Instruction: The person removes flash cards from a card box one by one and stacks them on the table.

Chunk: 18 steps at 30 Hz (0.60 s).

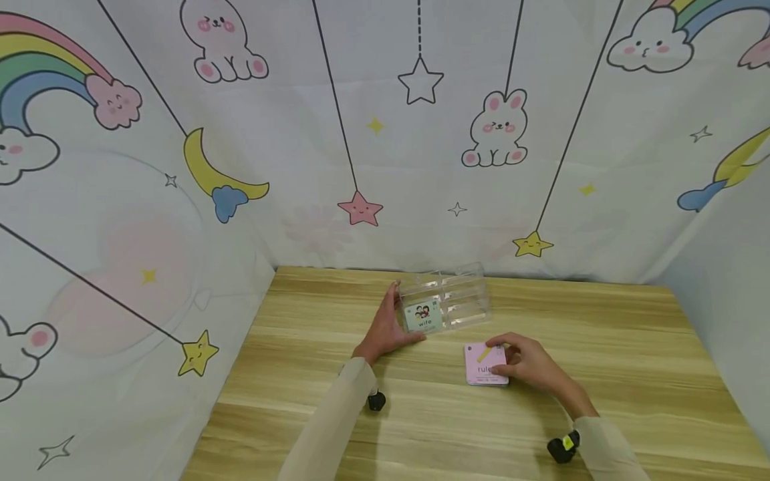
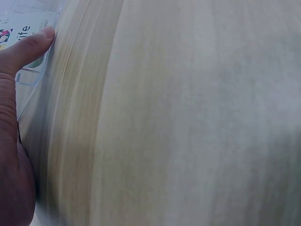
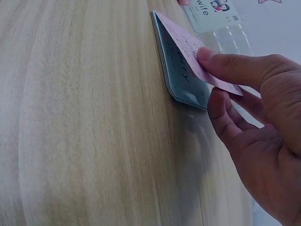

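Note:
My right hand [image 1: 529, 361] pinches a pink flash card [image 3: 183, 44] printed with a yellow ruler between thumb and fingers. One side of the card is tilted up off a stack of flash cards [image 3: 181, 80], whose top one is bluish-green with partly covered lettering. A clear plastic divided case [image 1: 464, 310] lies farther back on the table. In its front left compartment sits a pale green card [image 1: 423, 315] reading "wife", with a small family picture. The left hand [image 1: 390, 327] grips the case's left end, thumb along the front edge and fingers at the back corner.
The wood-grain table [image 1: 631, 347] runs back to a white cloth backdrop [image 1: 415, 160] with cartoon prints. More cloth hangs at the left and right sides. A dark wrist device [image 1: 562, 447] shows at the right sleeve, another device [image 1: 376, 401] at the left.

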Each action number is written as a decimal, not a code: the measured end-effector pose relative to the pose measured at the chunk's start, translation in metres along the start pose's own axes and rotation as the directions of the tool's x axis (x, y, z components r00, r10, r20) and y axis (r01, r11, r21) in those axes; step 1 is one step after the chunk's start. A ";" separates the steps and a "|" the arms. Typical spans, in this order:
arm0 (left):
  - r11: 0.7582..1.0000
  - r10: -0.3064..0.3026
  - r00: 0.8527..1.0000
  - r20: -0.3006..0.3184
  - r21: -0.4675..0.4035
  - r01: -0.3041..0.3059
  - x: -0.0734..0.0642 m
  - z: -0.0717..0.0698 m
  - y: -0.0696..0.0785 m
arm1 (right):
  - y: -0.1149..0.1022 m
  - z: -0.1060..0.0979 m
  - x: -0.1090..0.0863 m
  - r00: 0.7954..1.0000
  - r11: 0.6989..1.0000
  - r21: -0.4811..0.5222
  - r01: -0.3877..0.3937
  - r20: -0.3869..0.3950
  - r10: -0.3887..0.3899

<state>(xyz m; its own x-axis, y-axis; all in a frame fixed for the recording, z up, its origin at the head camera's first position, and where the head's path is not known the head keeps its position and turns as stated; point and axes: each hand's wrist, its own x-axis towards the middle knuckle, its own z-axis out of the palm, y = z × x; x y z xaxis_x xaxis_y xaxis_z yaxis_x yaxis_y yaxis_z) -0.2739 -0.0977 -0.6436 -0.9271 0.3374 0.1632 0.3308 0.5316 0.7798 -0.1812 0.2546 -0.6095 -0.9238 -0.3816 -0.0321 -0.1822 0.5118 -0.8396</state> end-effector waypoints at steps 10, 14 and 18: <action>1.000 0.000 1.000 -0.003 0.005 0.000 0.000 -0.001 0.002 | -0.003 0.001 0.001 0.995 0.989 -0.116 0.096 -0.029 -0.100; 1.000 0.004 1.000 -0.007 0.016 -0.003 0.000 -0.001 0.002 | -0.002 0.003 0.001 0.992 0.985 -0.136 0.111 -0.040 -0.117; 1.000 0.002 1.000 -0.006 0.011 -0.002 0.000 -0.001 0.003 | -0.001 0.005 0.000 0.989 0.980 -0.149 0.133 -0.050 -0.142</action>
<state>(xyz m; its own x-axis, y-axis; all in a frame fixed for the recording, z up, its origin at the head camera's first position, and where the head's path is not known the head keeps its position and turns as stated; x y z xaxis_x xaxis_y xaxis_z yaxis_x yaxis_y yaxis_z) -0.2730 -0.0968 -0.6405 -0.9275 0.3340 0.1680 0.3342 0.5393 0.7729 -0.1793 0.2502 -0.6114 -0.9044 -0.4111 0.1145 -0.3515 0.5653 -0.7462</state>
